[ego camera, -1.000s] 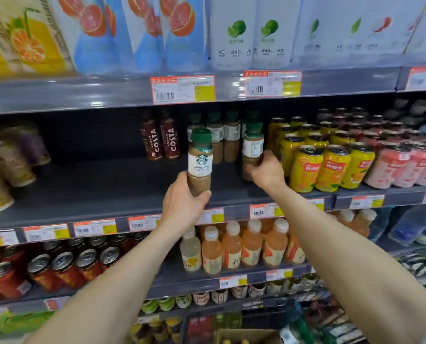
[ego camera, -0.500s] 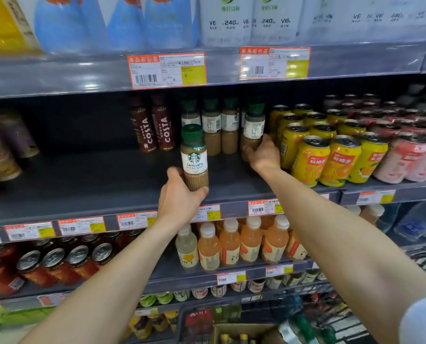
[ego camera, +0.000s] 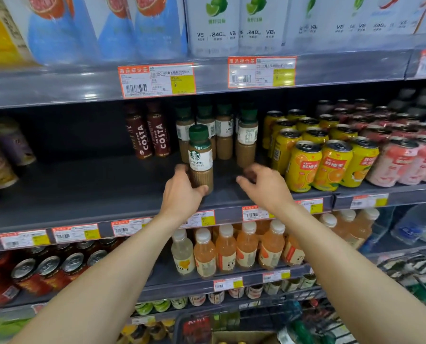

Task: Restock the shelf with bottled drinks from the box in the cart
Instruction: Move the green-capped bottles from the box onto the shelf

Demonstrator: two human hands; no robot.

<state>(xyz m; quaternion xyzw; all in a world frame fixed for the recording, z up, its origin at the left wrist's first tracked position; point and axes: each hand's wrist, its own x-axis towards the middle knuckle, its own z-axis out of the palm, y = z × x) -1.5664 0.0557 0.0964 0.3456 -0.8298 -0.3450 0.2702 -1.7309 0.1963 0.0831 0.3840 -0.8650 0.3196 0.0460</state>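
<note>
A green-capped plastic bottle of tan caffe latte [ego camera: 200, 155] is gripped near its base by the left hand [ego camera: 182, 197] and held upright at the dark grey metal shelf [ego camera: 83, 194]. The right hand [ego camera: 266, 187] (fingers loosely curled, nothing held) is seen beside it, near yellow orange-drink cans [ego camera: 306, 167].

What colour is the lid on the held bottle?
Dark green lid on the bottle; head view.

The green-capped coffee bottle [ego camera: 200, 157] near centre reads "CAFFE LATTE" under a Starbucks siren; at ten o'clock from it two dark bottles [ego camera: 142, 139] carry "COSTA". At twelve o'clock white cartons [ego camera: 216, 33] show "VE", "240" and "VB", the orange-edged price tags [ego camera: 157, 80] below them are headed "商品标价签", and at three o'clock yellow cans [ego camera: 306, 167] read "鲜橙多".
</note>
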